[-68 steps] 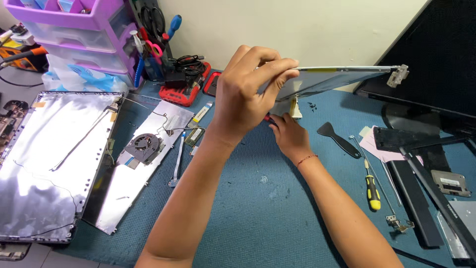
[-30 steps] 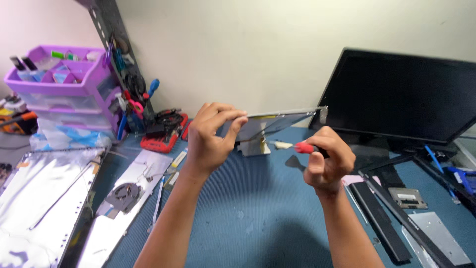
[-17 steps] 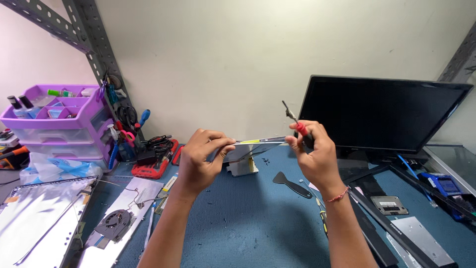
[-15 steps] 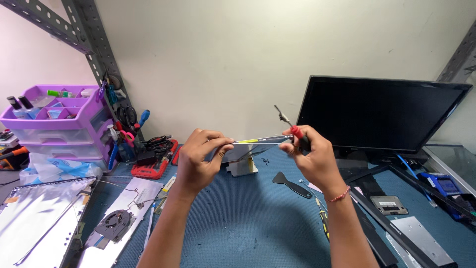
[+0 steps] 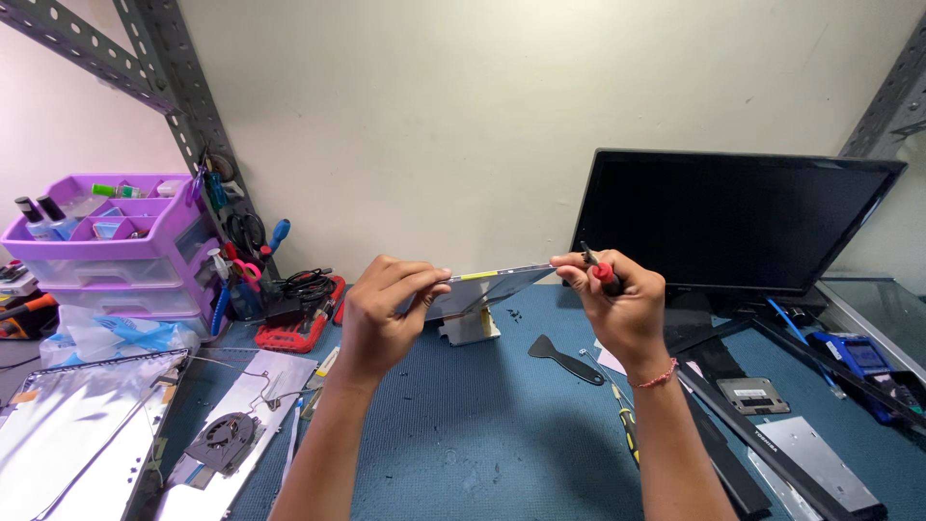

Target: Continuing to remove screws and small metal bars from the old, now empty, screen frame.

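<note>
Your left hand [image 5: 386, 309] pinches the near end of a thin laptop screen panel [image 5: 487, 285], held edge-on and level above the blue mat [image 5: 482, 434]. Your right hand [image 5: 617, 304], at three o'clock from the panel, grips its other end, fingers also closed around a red-handled screwdriver [image 5: 600, 270]. A black spudger [image 5: 564, 359] lies at five o'clock, a dark monitor [image 5: 733, 222] at two.
</note>
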